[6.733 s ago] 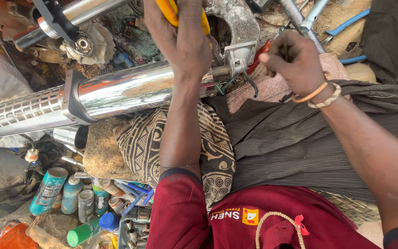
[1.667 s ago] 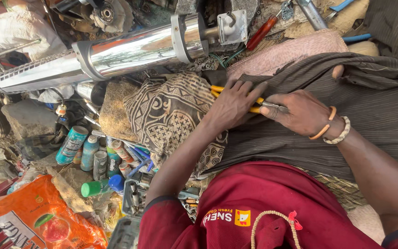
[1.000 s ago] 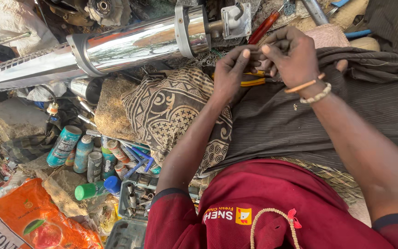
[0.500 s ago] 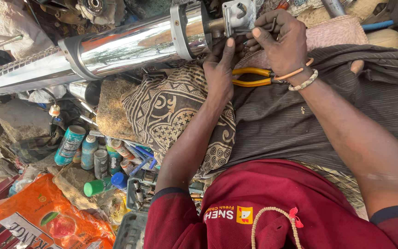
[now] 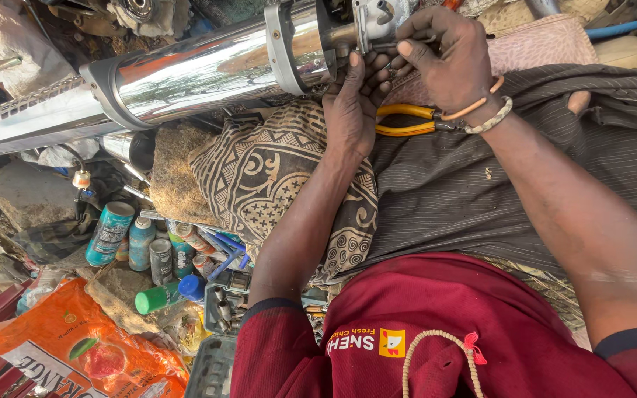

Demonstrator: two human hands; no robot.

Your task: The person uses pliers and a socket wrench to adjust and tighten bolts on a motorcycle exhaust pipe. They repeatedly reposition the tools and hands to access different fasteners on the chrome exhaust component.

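Chrome exhaust pipe under both hands

Chrome exhaust pipe (image 5: pixel 208 70) lies slanted across the top of the head view, its perforated heat shield running off the left edge and its clamped end (image 5: pixel 296 44) meeting a small grey metal bracket (image 5: pixel 377 18) near the top middle. Below it a dark striped cloth (image 5: pixel 495 191) covers the person's lap, and a brown patterned cloth (image 5: pixel 274 177) spreads beside that, toward the left. A maroon shirt (image 5: pixel 436 332) fills the bottom edge, with a beaded cord hanging at its front.

An orange printed bag (image 5: pixel 75 354) sits in the bottom left corner. Above it stand several spray cans and small bottles (image 5: pixel 141 247), one with a green cap lying on its side.

The left hand (image 5: pixel 352 110) reaches up with its fingers stretched against the pipe's clamped end, touching the metal rather than closed round anything. The right hand (image 5: pixel 447 59) has its fingers curled and pinched together at the bracket, just beside the left fingertips; what they pinch is too small to tell. A thin orange band and a pale beaded bracelet circle the right wrist.

Yellow-handled pliers (image 5: pixel 407 119) rest on the striped cloth between the two wrists, free of both hands
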